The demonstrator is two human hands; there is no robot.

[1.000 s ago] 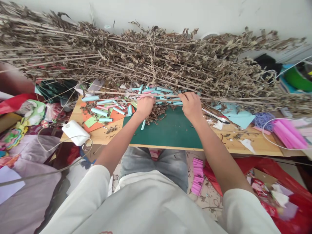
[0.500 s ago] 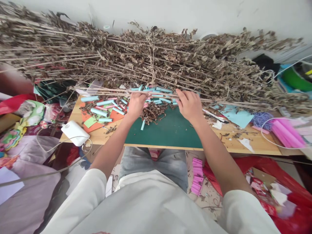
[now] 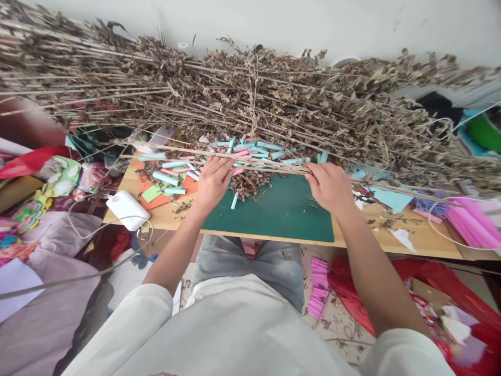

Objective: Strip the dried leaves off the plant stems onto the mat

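My left hand (image 3: 213, 183) is closed around several thin dried stems (image 3: 270, 164) that run crosswise in front of me. Farther right along the same stems, my right hand (image 3: 327, 187) grips them too, its thumb and fingers wrapped over them. The stems lie level above a green cutting mat (image 3: 274, 214). Behind and below them, small rolled tubes of blue and pink paper (image 3: 260, 150) are scattered. A clump of dry crumbled leaves (image 3: 248, 185) sits on the mat between my hands, beside one blue paper tube (image 3: 234, 201).
A large heap of dried leafy stalks (image 3: 235, 94) spans the back of the wooden table (image 3: 176, 216). At left lies a white power bank (image 3: 128, 210) with a cable. Blue paper (image 3: 391, 197), purple string (image 3: 428, 202) and a pink roll (image 3: 473, 222) are at right.
My right hand has slid to the right along the stems and a little nearer, widening the gap between my hands. The view has shifted slightly.
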